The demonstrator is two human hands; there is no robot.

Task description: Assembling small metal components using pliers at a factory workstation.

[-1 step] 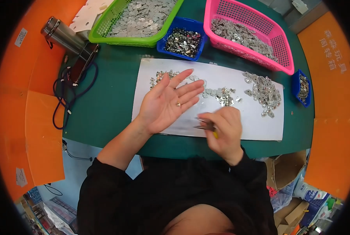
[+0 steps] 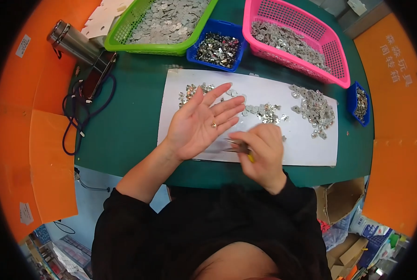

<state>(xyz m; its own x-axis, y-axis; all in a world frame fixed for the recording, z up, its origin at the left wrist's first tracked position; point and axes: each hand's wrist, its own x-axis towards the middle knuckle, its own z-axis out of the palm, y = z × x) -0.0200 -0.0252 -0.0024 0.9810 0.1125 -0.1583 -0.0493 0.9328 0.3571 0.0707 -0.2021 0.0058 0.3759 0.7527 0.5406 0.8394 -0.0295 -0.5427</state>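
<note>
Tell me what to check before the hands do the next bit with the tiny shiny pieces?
1. Left hand open, palm up: ok.
2. Small gold-coloured piece resting on the palm: ok.
3. Right hand gripping the tweezers: ok.
4. Tweezer tips holding a piece: cannot tell, blurred.
5. Loose metal pieces lying on the white sheet: ok.
6. Blue tray within reach: ok, probably.

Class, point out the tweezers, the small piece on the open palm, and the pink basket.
tweezers [image 2: 234, 145], head view, metal tips left of the right hand
small piece [image 2: 213, 124], head view, its middle, on the left palm
pink basket [image 2: 332, 51], head view, right mesh wall
</note>
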